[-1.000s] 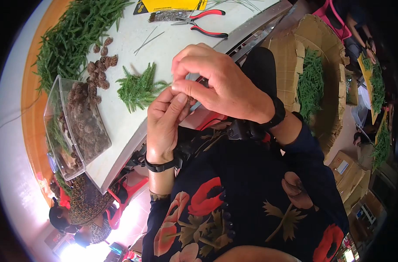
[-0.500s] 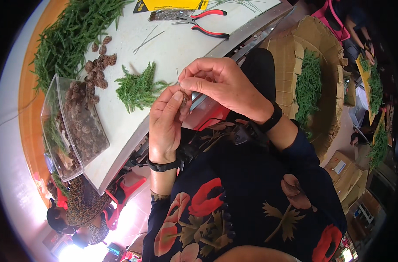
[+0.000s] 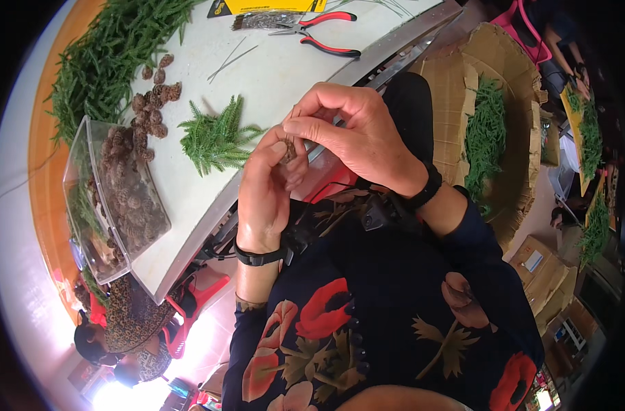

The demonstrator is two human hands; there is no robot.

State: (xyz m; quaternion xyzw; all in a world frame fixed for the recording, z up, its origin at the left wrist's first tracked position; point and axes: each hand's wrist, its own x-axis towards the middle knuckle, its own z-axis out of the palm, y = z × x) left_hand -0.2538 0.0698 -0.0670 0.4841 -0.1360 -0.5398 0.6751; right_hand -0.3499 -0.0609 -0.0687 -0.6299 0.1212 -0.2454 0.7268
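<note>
Between the thumb and fingers of my left hand (image 3: 263, 179) is a small brown pine cone (image 3: 288, 151), partly covered by the fingers. My right hand (image 3: 350, 130) is closed in a pinch just above it, thumb against fingertips, on a thin wire (image 3: 285, 130) that runs from the cone. Most of the wire is hidden by the fingers. Left of my hands, a green artificial pine sprig (image 3: 218, 137) lies on the white table (image 3: 271, 79). Farther off are two loose wires (image 3: 231, 60) and red-and-black pliers (image 3: 319, 34).
A clear plastic box (image 3: 131, 198) of pine cones stands at the left, with loose cones (image 3: 153, 109) beyond it. Green garland (image 3: 114, 61) piles at the far left. A cardboard box (image 3: 521, 137) holding greenery is on my right. Other people (image 3: 131, 322) sit nearby.
The upright wire end that stood above my fingers is no longer visible there. My left hand has turned slightly, showing more of the pine cone. The right hand has shifted slightly.
</note>
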